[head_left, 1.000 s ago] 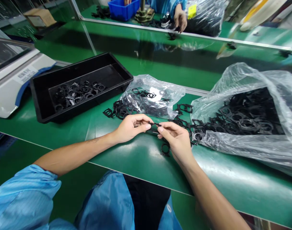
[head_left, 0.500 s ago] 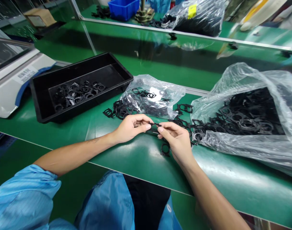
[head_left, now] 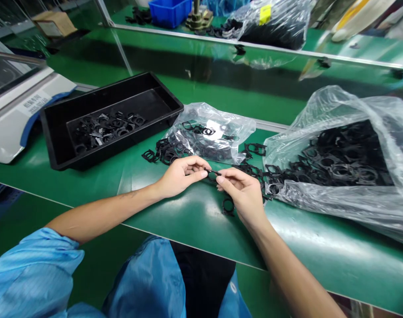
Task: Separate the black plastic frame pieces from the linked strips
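Note:
Between my two hands is a small black plastic ring-shaped part [head_left: 212, 173], held just above the green table. My left hand [head_left: 182, 176] pinches its left end between thumb and fingers. The right end is in the closed thumb and fingers of my right hand [head_left: 242, 189]. A loose black frame with a round hole [head_left: 228, 206] lies beside my right hand. More black frames [head_left: 250, 170] lie behind that hand, partly hidden by it. Past my left hand, black rings [head_left: 170, 151] form a small heap.
A black tray [head_left: 111, 143] holding black parts stands at the left, next to a white scale [head_left: 29, 110]. Behind my hands lies a clear plastic bag [head_left: 234, 121] with parts. A large open bag [head_left: 320, 194] spills black frames at the right. A metal rail [head_left: 214, 39] runs along the back.
The black part between my hands has tilted slightly, so its round opening shows more. Both hands stay in nearly the same place and keep their grip.

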`<state>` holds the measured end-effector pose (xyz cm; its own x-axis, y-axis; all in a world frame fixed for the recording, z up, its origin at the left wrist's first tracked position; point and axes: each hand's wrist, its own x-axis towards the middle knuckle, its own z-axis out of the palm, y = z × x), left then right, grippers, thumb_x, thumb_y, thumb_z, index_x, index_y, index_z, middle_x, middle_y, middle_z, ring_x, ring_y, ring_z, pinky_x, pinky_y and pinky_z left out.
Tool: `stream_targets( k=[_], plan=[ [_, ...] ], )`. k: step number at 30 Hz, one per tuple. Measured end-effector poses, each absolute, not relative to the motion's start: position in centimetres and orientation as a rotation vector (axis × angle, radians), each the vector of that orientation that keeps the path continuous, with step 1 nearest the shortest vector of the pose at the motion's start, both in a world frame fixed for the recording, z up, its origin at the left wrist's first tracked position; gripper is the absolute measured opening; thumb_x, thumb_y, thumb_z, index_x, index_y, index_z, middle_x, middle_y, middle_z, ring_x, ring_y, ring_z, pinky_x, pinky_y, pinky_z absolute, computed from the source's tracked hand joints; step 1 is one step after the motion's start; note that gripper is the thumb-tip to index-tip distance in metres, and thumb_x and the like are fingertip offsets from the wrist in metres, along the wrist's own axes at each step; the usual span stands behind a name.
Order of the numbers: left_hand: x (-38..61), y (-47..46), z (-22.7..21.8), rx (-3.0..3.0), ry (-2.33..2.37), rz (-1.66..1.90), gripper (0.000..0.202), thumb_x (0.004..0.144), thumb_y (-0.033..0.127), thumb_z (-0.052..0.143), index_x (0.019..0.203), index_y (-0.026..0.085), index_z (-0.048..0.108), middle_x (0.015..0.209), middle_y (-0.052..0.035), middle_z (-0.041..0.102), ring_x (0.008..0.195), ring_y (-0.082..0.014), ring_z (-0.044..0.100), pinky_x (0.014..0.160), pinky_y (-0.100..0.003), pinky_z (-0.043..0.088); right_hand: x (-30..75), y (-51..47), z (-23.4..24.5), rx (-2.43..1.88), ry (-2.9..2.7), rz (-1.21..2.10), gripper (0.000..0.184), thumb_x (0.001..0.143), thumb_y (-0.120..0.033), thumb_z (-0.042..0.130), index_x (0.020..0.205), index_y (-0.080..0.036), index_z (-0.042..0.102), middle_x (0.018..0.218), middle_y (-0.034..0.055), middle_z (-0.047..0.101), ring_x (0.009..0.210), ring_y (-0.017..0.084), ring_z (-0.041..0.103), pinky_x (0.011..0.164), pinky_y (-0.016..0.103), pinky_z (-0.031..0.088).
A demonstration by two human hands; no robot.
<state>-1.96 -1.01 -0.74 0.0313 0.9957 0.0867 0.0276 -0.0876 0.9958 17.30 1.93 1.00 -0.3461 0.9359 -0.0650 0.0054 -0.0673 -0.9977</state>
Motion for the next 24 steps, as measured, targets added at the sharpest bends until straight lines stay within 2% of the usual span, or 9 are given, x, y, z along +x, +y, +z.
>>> stream_targets(
  k=[7,16,19,24],
  plan=[
    [-1.75,-1.12,-0.9,1.217,1.125,1.277,0.019,0.081,0.027,0.077,0.092,0.015,0.068,0.085,-0.0021,0.069,0.077,-0.0109,0.065,0.072,-0.021,0.052,17.31,2.02,0.94,-1.102,-1.374,1.509,0.03,0.072,-0.046,0.087,0.081,-0.02,0.075,0.075,0.0012,0.07,0.061,0.013,0.063,0.068,0.031,0.059],
    [-2.05,-0.99,-0.88,1.221,1.056,1.161,0.03,0.083,0.038,0.077,0.098,0.014,0.07,0.086,-0.0045,0.074,0.075,-0.0147,0.07,0.076,-0.028,0.059,16.98,2.12,0.92,-1.061,-1.282,1.686,0.033,0.069,-0.044,0.089,0.081,-0.019,0.072,0.067,-0.0011,0.069,0.058,0.013,0.067,0.065,0.028,0.059],
    [-2.08,-1.01,-0.81,1.238,1.04,1.158,0.032,0.083,0.04,0.078,0.096,0.013,0.071,0.083,-0.0044,0.073,0.071,-0.0138,0.069,0.072,-0.027,0.058,17.07,2.01,1.18,-1.035,-1.31,1.665,0.034,0.068,-0.045,0.09,0.079,-0.019,0.072,0.069,-0.0003,0.07,0.059,0.013,0.068,0.063,0.027,0.058],
    [-1.95,-1.3,-0.49,1.242,1.038,1.2,0.025,0.084,0.036,0.077,0.091,0.013,0.071,0.074,0.0002,0.067,0.06,-0.0086,0.062,0.061,-0.021,0.053,17.51,2.08,1.27,-1.027,-1.377,1.642,0.032,0.071,-0.045,0.088,0.079,-0.018,0.074,0.067,-0.0002,0.069,0.056,0.013,0.067,0.061,0.027,0.057]
  ],
)
